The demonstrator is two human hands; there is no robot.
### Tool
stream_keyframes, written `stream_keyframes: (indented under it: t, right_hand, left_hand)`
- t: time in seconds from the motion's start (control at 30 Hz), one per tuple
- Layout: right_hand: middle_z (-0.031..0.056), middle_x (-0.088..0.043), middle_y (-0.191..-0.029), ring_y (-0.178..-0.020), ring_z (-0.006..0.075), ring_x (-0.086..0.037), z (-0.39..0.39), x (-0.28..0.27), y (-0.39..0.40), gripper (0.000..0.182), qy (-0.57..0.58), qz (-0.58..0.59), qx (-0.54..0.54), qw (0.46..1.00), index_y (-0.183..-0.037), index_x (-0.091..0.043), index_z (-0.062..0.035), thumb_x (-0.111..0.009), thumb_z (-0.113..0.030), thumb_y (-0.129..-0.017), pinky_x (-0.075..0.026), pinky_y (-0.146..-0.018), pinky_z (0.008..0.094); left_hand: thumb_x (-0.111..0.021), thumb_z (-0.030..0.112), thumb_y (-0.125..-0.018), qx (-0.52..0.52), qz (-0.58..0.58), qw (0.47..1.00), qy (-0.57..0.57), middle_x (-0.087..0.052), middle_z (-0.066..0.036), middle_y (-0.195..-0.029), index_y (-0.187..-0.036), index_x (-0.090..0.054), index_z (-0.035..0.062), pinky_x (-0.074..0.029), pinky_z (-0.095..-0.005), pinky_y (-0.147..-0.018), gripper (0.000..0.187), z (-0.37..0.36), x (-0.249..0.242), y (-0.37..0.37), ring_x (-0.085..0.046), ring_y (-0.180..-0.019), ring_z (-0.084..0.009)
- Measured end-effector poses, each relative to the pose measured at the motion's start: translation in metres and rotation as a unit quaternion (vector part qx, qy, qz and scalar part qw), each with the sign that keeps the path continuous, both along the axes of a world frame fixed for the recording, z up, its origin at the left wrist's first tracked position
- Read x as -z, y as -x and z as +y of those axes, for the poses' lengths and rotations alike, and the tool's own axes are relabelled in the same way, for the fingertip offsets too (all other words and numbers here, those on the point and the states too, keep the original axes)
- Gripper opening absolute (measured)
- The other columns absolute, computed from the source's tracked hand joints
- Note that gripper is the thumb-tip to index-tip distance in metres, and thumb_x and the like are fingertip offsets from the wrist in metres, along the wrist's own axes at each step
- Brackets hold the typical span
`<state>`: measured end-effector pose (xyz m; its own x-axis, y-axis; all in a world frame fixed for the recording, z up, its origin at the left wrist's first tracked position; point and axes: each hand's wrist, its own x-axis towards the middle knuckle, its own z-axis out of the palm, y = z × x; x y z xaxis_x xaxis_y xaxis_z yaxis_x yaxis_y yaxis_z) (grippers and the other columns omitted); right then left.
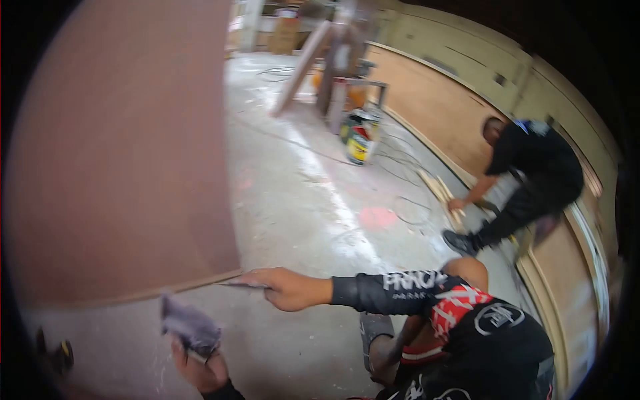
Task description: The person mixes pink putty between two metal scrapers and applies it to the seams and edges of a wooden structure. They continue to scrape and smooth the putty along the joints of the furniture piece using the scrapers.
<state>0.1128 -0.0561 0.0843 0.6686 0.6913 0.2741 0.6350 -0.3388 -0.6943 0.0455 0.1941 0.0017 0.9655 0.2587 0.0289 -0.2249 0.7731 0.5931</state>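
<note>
Coming in from the right, my right hand is closed on a thin flat-bladed tool. The blade's tip lies beside the lower edge of a large brown panel, near its right corner. At the bottom left, my left hand holds up a blurred grey-purple object, perhaps a spreader with paste on it. That object is just below the panel edge, and its exact shape is smeared by motion.
At the right, a person in black bends over wooden strips on the floor. A yellow-and-black bucket stands beside a metal frame. Cables cross the concrete. A leaning board is farther back. A dark tool lies lower left.
</note>
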Motion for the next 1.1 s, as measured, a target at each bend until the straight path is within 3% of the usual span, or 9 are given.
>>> stream_keyframes:
  t: [0.1, 0.17, 0.27, 0.4, 0.5, 0.67, 0.7, 0.87, 1.1]
  right_hand:
    - [0.0180, -0.056, -0.127, -0.118, 0.0312, -0.055, 0.019, 0.007, 0.007, 0.032, -0.186, 0.443, 0.167, 0.861, -0.125, -0.054, 0.0005, -0.050, -0.006, -0.093, -0.045, -0.101, 0.0461]
    - [0.0128, -0.063, -0.117, -0.108, 0.0252, -0.062, 0.025, -0.002, 0.015, 0.028, -0.387, 0.681, 0.136, 0.607, -0.119, -0.055, -0.0007, -0.050, -0.016, -0.097, -0.050, -0.095, 0.0422]
    - [0.0119, -0.065, -0.116, -0.102, 0.0231, -0.066, 0.022, -0.019, 0.017, 0.025, -0.420, 0.688, 0.037, 0.591, -0.114, -0.056, -0.0015, -0.052, -0.018, -0.097, -0.050, -0.097, 0.0414]
    - [0.0126, -0.066, -0.112, -0.104, 0.0239, -0.066, -0.015, -0.054, -0.016, 0.028, -0.501, 0.517, 0.031, 0.693, -0.119, -0.057, -0.0014, -0.054, -0.014, -0.094, -0.049, -0.099, 0.0419]
    - [0.0123, -0.067, -0.102, -0.090, 0.0205, -0.066, -0.031, -0.158, -0.032, 0.024, -0.281, 0.072, 0.147, 0.946, -0.108, -0.063, -0.0003, -0.061, -0.008, -0.085, -0.052, -0.085, 0.0351]
    - [0.0135, -0.064, -0.092, -0.080, 0.0264, -0.063, 0.001, -0.249, -0.079, 0.037, 0.137, -0.535, 0.227, 0.802, -0.117, -0.059, 0.0009, -0.058, -0.004, -0.081, -0.050, -0.073, 0.0343]
    - [0.0208, -0.057, -0.120, -0.112, 0.0368, -0.054, 0.018, -0.256, -0.068, 0.043, 0.173, -0.496, 0.263, 0.809, -0.121, -0.057, -0.0005, -0.052, 0.004, -0.079, -0.044, -0.097, 0.0421]
    - [0.0109, -0.059, -0.112, -0.097, 0.0298, -0.059, 0.026, -0.216, -0.127, 0.043, 0.147, -0.731, 0.257, 0.615, -0.116, -0.060, -0.0047, -0.060, -0.006, -0.074, -0.045, -0.080, 0.0432]
    - [0.0118, -0.064, -0.114, -0.106, 0.0294, -0.060, 0.035, -0.201, -0.096, 0.051, 0.177, -0.655, 0.231, 0.697, -0.122, -0.060, -0.0081, -0.062, -0.005, -0.072, -0.046, -0.088, 0.0422]
  left_hand:
    - [-0.046, 0.026, -0.100, -0.117, -0.089, 0.972, -0.186, -0.053, -0.015, -0.137, -0.137, -0.044, -0.0018, -0.045, -0.0412, -0.101, 0.046, 0.008, 0.035, -0.007, -0.055, -0.121, -0.0257]
    - [-0.042, 0.014, -0.099, -0.096, -0.231, 0.912, -0.326, -0.046, -0.020, -0.143, -0.143, -0.035, -0.0022, -0.039, -0.0467, -0.109, 0.048, -0.011, 0.004, -0.008, -0.044, -0.133, -0.0320]
    - [-0.036, 0.003, -0.096, -0.232, -0.369, 0.647, -0.625, -0.044, -0.020, -0.146, -0.144, -0.037, 0.0046, -0.033, -0.0513, -0.112, 0.049, -0.023, 0.002, -0.033, -0.044, -0.134, -0.0317]
    - [-0.050, 0.003, -0.082, -0.087, -0.242, 0.533, -0.806, -0.053, -0.013, -0.141, -0.132, -0.057, 0.0121, -0.027, -0.0598, -0.109, 0.051, -0.009, 0.016, -0.021, -0.049, -0.126, -0.0354]
    - [-0.053, -0.003, -0.077, -0.048, -0.178, 0.648, -0.739, -0.061, -0.010, -0.131, -0.129, -0.059, 0.0088, -0.029, -0.0566, -0.108, 0.054, -0.028, 0.047, -0.005, -0.051, -0.122, -0.0343]
    - [-0.052, 0.000, -0.083, -0.023, -0.139, 0.767, -0.626, -0.064, -0.015, -0.122, -0.131, -0.058, 0.0039, -0.031, -0.0515, -0.109, 0.049, -0.043, 0.076, 0.001, -0.053, -0.119, -0.0350]
    - [-0.051, 0.000, -0.084, -0.030, -0.140, 0.780, -0.609, -0.064, -0.016, -0.122, -0.130, -0.058, 0.0023, -0.033, -0.0489, -0.108, 0.046, -0.045, 0.079, 0.000, -0.054, -0.118, -0.0353]
    - [-0.049, 0.006, -0.091, -0.054, -0.137, 0.798, -0.585, -0.064, -0.018, -0.121, -0.128, -0.059, -0.0013, -0.036, -0.0422, -0.106, 0.039, -0.043, 0.084, 0.000, -0.056, -0.114, -0.0361]
    - [-0.042, 0.034, -0.104, -0.061, -0.096, 0.810, -0.575, -0.064, -0.017, -0.123, -0.128, -0.058, -0.0012, -0.042, -0.0410, -0.101, 0.046, -0.033, 0.087, 0.009, -0.057, -0.115, -0.0341]
